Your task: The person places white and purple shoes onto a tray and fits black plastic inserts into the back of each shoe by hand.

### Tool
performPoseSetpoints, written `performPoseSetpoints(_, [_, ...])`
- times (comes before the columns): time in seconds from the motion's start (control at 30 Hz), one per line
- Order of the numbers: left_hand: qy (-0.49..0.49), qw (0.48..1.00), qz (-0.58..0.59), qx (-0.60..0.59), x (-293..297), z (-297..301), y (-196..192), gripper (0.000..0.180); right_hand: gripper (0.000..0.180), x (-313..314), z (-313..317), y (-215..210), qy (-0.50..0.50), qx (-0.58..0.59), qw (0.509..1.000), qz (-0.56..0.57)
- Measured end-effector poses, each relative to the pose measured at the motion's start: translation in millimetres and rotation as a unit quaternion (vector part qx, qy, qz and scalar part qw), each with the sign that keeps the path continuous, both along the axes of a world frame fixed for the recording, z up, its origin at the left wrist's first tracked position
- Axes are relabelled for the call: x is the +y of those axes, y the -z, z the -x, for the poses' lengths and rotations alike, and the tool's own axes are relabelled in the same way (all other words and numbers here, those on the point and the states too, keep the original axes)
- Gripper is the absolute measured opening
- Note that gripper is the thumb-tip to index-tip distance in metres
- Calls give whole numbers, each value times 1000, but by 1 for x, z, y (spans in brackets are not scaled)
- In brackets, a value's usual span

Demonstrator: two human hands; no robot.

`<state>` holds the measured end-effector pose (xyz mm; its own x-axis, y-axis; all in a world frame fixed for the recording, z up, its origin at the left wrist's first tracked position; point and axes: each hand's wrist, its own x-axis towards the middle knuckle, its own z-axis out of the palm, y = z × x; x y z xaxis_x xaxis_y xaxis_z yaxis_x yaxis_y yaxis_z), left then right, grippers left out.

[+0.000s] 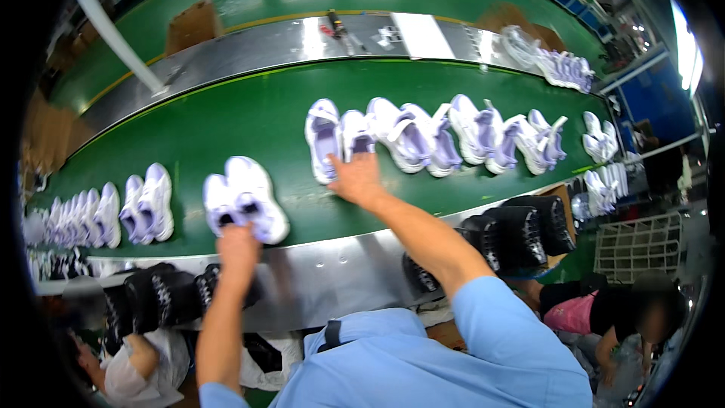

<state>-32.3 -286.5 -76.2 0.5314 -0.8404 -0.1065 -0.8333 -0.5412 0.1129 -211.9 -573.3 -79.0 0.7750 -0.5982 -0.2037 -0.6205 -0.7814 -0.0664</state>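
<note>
Head camera view: two hands work above a green belt (242, 121) carrying white-and-lavender shoes. The left hand (239, 245) contacts the near end of one shoe pair (245, 175); its fingers are partly hidden at the shoe openings, so whether the grip is closed cannot be determined. The right hand (356, 179) contacts the near end of a second pair (326, 117), spanning both shoes; its grip closure likewise cannot be determined. Both pairs lie on the belt, side by side with a gap between. Further shoes (468, 132) extend rightward from the second pair. Black footwear (521, 234) stands below the belt's near metal edge (325, 268).
</note>
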Motion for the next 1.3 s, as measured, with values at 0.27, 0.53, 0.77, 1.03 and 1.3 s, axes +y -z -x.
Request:
performPoseSetpoints(0.27, [-2, 995, -104, -1, 6, -73, -47, 52, 35, -28, -2, 17, -16, -67, 998, 8])
performPoseSetpoints(0.53, [-61, 887, 222, 401, 15, 43, -19, 99, 29, 178, 83, -33, -105, -124, 987, -12])
performPoseSetpoints(0.77, [-91, 782, 136, 601, 72, 67, -2, 100, 23, 271, 135, -19, -100, -337, 929, -114])
performPoseSetpoints(1.03, [136, 951, 246, 125, 46, 107, -87, 80, 69, 151, 356, -86, 457, -125, 865, 166])
performPoseSetpoints(1.3, [256, 966, -23, 33, 0, 138, -52, 37, 55, 114, 381, -61, 443, -58, 884, 137])
